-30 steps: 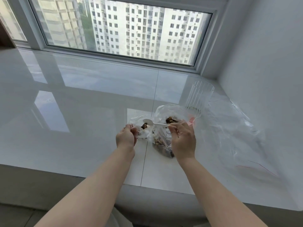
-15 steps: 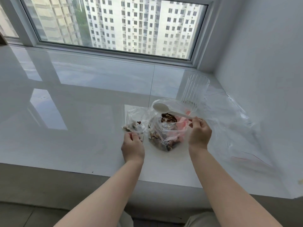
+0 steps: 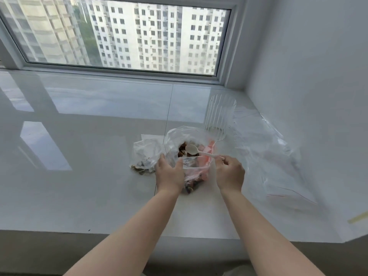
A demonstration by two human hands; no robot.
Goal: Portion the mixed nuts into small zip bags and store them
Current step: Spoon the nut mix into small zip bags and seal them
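Observation:
A large clear bag of mixed nuts (image 3: 187,140) stands open on the glossy white sill. My right hand (image 3: 230,173) pinches the handle of a white plastic spoon (image 3: 192,150), whose bowl hangs over the bag's mouth. My left hand (image 3: 169,173) holds the bag's near left edge, fingers curled against the plastic. To the left lies a small zip bag (image 3: 146,154) with a few nuts in its bottom.
A ribbed clear plastic cup (image 3: 219,116) stands behind the nut bag. Crumpled clear plastic sheeting (image 3: 268,156) spreads along the right wall. A window runs along the back. The sill's front edge (image 3: 119,233) lies just below my forearms.
My left hand moved right from the small zip bag to the large bag's edge. My right hand brought the spoon down toward the large bag's mouth.

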